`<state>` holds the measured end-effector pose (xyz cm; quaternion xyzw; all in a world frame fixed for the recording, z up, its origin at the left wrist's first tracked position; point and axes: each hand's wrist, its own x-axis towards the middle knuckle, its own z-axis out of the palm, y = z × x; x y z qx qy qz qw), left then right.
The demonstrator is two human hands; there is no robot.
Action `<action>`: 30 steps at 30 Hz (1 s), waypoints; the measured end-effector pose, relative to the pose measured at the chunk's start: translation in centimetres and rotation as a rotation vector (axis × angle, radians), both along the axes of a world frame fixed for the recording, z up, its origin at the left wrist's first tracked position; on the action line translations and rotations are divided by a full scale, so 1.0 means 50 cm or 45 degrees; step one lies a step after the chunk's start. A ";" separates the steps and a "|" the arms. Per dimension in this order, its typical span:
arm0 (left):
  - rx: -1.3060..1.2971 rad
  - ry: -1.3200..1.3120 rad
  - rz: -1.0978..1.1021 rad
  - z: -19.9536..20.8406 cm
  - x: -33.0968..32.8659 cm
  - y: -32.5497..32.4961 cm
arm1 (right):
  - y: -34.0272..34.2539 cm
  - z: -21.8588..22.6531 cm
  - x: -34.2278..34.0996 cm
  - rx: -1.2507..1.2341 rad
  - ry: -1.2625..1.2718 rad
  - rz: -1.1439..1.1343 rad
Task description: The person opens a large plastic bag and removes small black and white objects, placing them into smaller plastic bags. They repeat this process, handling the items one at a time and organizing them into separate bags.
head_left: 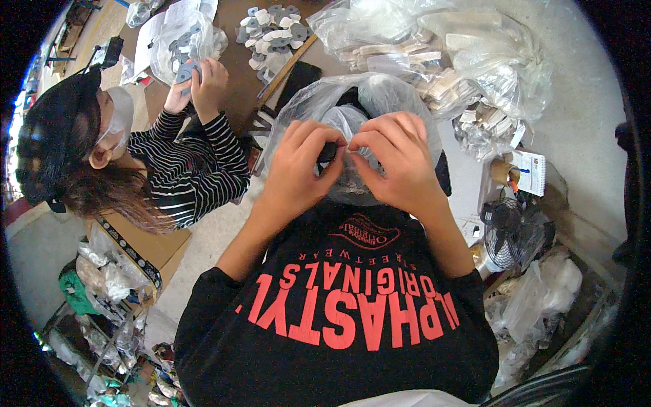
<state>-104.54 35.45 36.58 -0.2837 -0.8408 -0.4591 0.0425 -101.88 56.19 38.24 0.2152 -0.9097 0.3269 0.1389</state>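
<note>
Close together in front of my chest are my left hand [303, 157] and my right hand [399, 154], their fingertips nearly meeting. A small black rounded piece [328, 152] sits inside the curl of my left fingers. The right thumb and forefinger are pinched beside the left fingertips; whatever lies between them is too small to make out. Under both hands a large clear plastic bag [287, 112] stands with its mouth spread. Greyish wrapped contents [346, 119] show inside it, partly hidden by my hands.
At the left, a person in a striped top [186, 173] holds a grey flat piece [185, 72]. Grey and white pieces [274, 37] lie heaped on a brown table. Clear bags of pale pieces [468, 61] lie at the far right, a black fan [505, 230] nearer. A cardboard box [146, 247] stands left.
</note>
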 end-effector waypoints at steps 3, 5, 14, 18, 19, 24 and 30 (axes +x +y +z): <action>0.027 0.016 0.016 -0.002 0.000 0.001 | -0.007 0.001 -0.006 0.001 -0.003 0.000; 0.029 0.011 0.027 -0.005 0.000 -0.001 | -0.011 0.001 -0.009 0.011 -0.021 0.000; -0.085 -0.133 -0.166 0.021 -0.027 -0.034 | -0.018 -0.024 -0.017 0.131 0.038 0.128; -0.139 -0.351 -0.373 0.040 -0.059 -0.064 | -0.027 -0.016 -0.017 0.180 0.054 0.240; -0.146 -0.404 -0.420 0.038 -0.070 -0.070 | -0.028 -0.013 -0.017 0.199 0.060 0.259; -0.221 -0.401 -0.515 0.025 -0.090 -0.077 | -0.041 -0.022 -0.016 0.272 0.040 0.297; -0.298 -0.280 -0.650 0.005 -0.112 -0.088 | -0.064 -0.045 -0.014 0.327 0.070 0.287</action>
